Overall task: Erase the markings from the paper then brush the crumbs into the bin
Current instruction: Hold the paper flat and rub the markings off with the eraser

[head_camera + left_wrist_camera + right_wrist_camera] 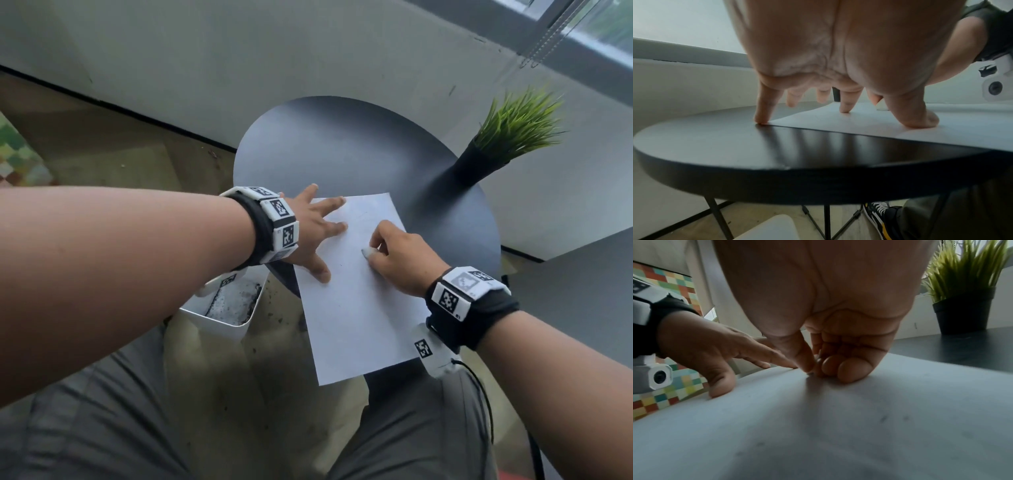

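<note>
A white sheet of paper (356, 301) lies on the round dark table (342, 144), its near end hanging past the table edge. My left hand (318, 229) lies spread on the paper's left edge, fingers straight and thumb pressing down. My right hand (387, 253) is curled in the sheet's middle and pinches a small white eraser (368, 253) against the paper. In the left wrist view the eraser (881, 106) shows behind my thumb. The right wrist view shows faint dark specks (884, 417) on the paper (818, 426). The white bin (226, 308) stands on the floor below my left wrist.
A potted grass plant (507, 137) in a black pot stands at the table's back right. A grey wall runs behind the table. My legs in grey trousers are under the table's near side. Dark crumbs dot the floor beside the bin.
</note>
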{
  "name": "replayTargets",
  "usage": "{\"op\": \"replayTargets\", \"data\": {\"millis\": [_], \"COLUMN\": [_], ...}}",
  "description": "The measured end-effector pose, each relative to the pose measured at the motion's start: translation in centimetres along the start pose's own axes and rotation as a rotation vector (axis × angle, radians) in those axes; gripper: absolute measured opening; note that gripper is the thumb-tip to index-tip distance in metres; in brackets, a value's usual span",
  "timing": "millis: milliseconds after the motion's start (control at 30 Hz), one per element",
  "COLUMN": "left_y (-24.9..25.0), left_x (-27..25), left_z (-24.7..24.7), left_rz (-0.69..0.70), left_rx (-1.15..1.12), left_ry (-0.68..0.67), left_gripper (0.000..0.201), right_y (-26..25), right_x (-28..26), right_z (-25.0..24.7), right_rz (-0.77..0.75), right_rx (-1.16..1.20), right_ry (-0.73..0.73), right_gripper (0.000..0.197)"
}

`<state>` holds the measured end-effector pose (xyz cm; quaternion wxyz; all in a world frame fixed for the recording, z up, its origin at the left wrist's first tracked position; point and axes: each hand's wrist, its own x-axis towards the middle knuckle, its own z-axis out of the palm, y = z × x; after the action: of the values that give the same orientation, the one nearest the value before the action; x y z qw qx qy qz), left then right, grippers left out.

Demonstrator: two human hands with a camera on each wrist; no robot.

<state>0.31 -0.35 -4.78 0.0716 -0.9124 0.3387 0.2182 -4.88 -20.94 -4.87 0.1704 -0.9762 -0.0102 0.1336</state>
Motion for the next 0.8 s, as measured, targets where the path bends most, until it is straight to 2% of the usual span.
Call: {"op": "replayTargets", "data": {"millis": [67, 200, 233, 400, 467, 567, 600, 667, 767, 800], "left_y": [0.0, -0.1, -0.1, 0.5, 0.9, 1.4, 1.4, 1.2, 1.3, 1.4], "left_x": [0.1, 0.6, 0.7, 1.3, 1.3, 0.7, 0.5, 0.1, -0.6, -0.7], "left_z": [0.3, 0.5, 0.3, -0.8, -1.1, -0.6, -0.1, 0.9, 1.3, 1.2], "left_rz": [0.001, 0.023, 0.026, 0.016, 0.016, 0.009, 0.005, 0.005, 0.009, 0.006], "left_rx": [0.022, 0.052, 0.065, 0.093, 0.057, 0.007, -0.001, -0.008, 0.002, -0.003], "left_ry": [0.008, 0.033, 0.033, 0.016, 0.022, 0.088, 0.101, 0.100, 0.061, 0.047], "left_gripper": [0.106, 0.105, 0.105, 0.101, 0.091, 0.074, 0.075, 0.092, 0.124, 0.128], "right_y": [-1.0, -3.1, -3.1, 0.0, 0.6, 0.5, 0.2, -0.5, -2.2, -2.2], "right_x": [-0.4, -1.6, -1.3, 2.1, 3.0, 3.1, 2.7, 1.3, -1.5, -1.7], "right_z": [0.5, 1.6, 1.4, -0.7, -0.6, -0.2, -0.2, 0.2, 1.0, 1.0], "right_rz": [-0.075, -0.389, -0.390, 0.009, 0.082, 0.094, 0.065, -0.082, -0.417, -0.457], "right_rx": [0.017, -0.083, -0.095, 0.002, 0.016, -0.008, -0.015, -0.027, -0.141, -0.157], "right_ry": [0.009, -0.121, -0.123, -0.003, 0.032, 0.082, 0.093, 0.065, -0.096, -0.140], "right_gripper": [0.015, 0.008, 0.007, 0.015, 0.016, 0.017, 0.016, 0.013, 0.005, 0.006]}}
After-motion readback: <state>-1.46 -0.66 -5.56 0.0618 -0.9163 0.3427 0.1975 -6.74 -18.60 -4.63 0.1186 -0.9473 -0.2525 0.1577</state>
